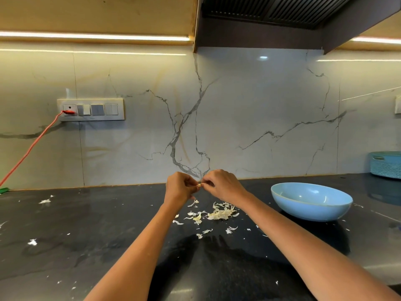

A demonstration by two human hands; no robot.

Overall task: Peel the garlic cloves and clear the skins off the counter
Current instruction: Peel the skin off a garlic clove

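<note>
Both hands are raised together above the dark, glossy stone counter (86,235), close to the white marble-look backsplash (238,105) with grey veins. The left hand (179,187) and the right hand (223,184) meet fingertip to fingertip, and between them sits a small pale garlic clove (198,185), pinched from both sides with the fingers of each hand curled in around it. Only a sliver of the clove shows in the gap between the two hands, so how much skin remains on it cannot be told.

Below the hands and slightly towards the viewer, a loose heap of thin white and cream garlic skins (219,212) lies on the counter between the two forearms. Smaller flakes of skin are scattered around it, and a few lie well apart on the left, such as a white scrap (45,201) near the back edge and another (32,242) closer to the front.

To the right of the hands, near the right forearm but not touching it, stands a wide, shallow, light blue ceramic bowl (312,202); what can be seen of its inside shows only glaze. At the far right edge a stack of light blue ribbed trays (386,164) rests against the backsplash. On the left, a white wall switch panel (91,109) carries a red plug whose orange cable (32,146) runs down and off to the left.
</note>
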